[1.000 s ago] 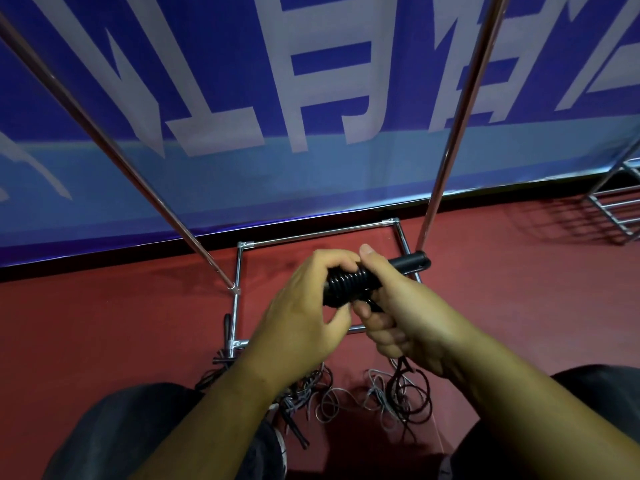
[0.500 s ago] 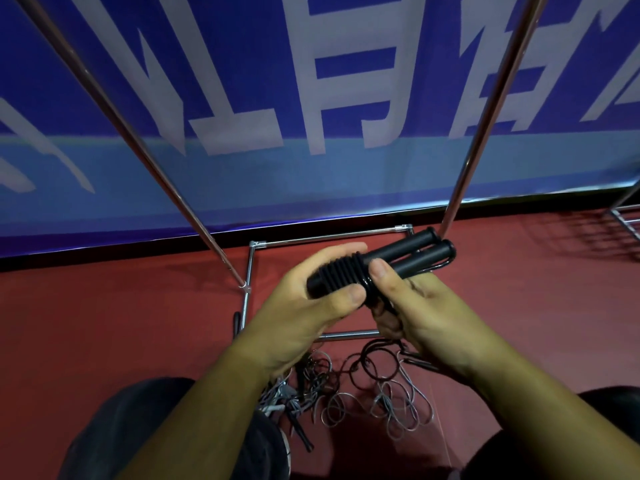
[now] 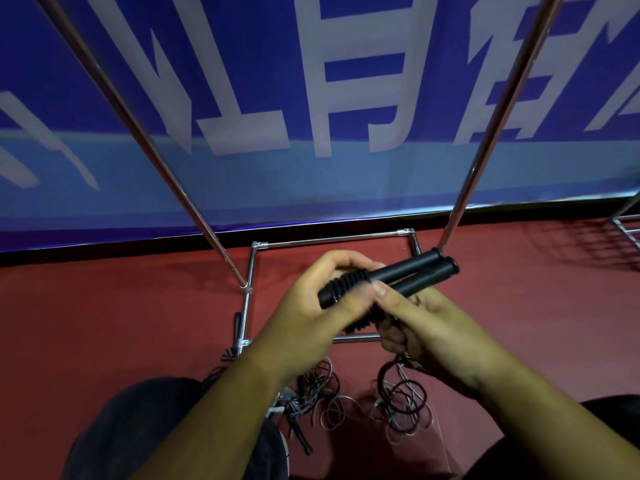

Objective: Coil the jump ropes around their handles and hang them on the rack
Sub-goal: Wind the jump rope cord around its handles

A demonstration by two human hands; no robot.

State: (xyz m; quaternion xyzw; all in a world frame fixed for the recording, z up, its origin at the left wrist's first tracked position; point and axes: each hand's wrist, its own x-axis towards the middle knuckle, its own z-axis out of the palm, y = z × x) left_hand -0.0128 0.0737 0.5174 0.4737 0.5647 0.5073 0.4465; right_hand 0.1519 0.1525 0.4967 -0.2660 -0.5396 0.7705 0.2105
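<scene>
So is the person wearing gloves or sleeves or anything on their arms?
No. The left hand and right hand are bare: no gloves, rings or watch show. No sleeve comes into view on either arm.

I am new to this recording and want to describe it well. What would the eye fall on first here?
In the middle, the left hand and right hand hold a pair of black handles, with cord coiled round their near end. Below them, loose ropes lie tangled on the red floor. Behind, shiny rack poles rise before a blue banner with white characters.
</scene>
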